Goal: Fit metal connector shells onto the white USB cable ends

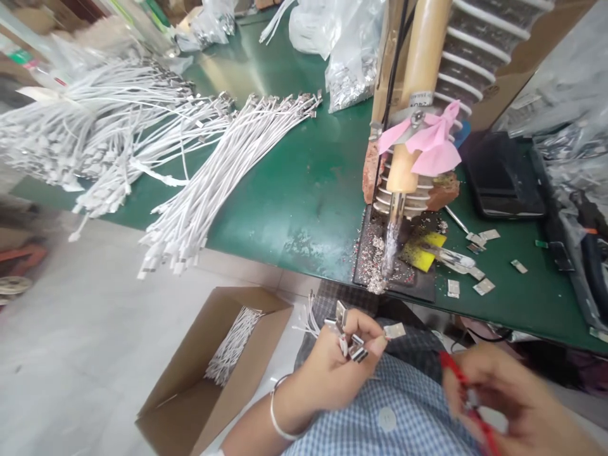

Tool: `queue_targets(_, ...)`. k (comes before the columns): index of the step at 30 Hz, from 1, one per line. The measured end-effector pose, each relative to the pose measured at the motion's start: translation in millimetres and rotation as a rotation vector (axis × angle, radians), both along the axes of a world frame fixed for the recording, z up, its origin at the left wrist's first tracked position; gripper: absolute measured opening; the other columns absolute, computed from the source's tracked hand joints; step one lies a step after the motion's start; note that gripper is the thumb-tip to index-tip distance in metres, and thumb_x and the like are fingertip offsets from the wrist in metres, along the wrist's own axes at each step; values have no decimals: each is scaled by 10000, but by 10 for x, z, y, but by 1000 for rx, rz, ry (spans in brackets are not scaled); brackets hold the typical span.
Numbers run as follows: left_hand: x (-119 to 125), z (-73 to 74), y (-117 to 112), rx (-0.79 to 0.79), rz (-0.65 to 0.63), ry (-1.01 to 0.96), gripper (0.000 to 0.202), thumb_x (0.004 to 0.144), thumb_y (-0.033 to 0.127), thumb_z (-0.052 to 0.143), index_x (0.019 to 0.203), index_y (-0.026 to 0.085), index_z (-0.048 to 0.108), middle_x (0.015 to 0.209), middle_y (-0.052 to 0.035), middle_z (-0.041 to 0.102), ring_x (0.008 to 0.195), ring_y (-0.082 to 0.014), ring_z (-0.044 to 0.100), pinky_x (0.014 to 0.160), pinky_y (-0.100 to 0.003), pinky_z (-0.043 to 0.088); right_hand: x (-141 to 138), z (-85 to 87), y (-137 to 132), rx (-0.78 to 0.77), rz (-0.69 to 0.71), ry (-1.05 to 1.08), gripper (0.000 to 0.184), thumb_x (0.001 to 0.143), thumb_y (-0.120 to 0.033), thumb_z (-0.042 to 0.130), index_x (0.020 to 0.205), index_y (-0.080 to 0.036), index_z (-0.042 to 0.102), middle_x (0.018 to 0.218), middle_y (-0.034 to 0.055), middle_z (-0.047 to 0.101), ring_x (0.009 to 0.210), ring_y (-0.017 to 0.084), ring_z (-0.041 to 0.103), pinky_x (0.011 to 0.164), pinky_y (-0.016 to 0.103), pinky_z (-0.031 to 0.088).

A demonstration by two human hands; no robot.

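My left hand (339,361) is closed round several white USB cables (311,315). Their metal USB plugs (357,349) poke out between the fingers, and one plug (394,330) is pinched at the thumb and forefinger tips. At the lower right, blurred by motion, my right hand (508,392) grips a red-handled hand tool (477,415). Its working end is smeared, so its exact kind does not show. Both hands are above my lap, in front of the table edge, apart from each other.
A soldering iron (403,171) with a pink bow rests tip-down in a coil stand on the green table (294,190). White cable bundles (228,164) lie at the left. An open cardboard box (185,418) holds more cables. Loose plugs (483,287) lie at the right.
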State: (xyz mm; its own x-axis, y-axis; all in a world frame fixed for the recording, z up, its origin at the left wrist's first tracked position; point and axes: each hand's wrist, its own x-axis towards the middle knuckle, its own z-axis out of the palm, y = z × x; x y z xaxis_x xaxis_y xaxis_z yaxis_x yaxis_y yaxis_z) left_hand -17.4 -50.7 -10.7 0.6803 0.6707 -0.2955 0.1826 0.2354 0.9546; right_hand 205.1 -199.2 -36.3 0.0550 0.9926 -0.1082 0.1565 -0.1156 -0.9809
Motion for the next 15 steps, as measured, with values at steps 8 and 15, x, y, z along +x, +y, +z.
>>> queue_targets(8,-61,25,-26,131,25,37,280,970,433,546,853,179,564,653,27,507,544,-97,444,504,-215,361,-480,-57,367,158,17,168,751,800,-837,506,1262,-252,418,716,-40,516,513,97,450,468,199,404)
queue_targets(15,-45,-7,-45,205,55,-31,200,978,349,539,860,188,557,642,25,531,527,-95,468,502,-207,389,-441,-6,445,111,143,-195,521,942,-713,411,1004,-224,580,608,-46,518,505,112,486,479,217,385)
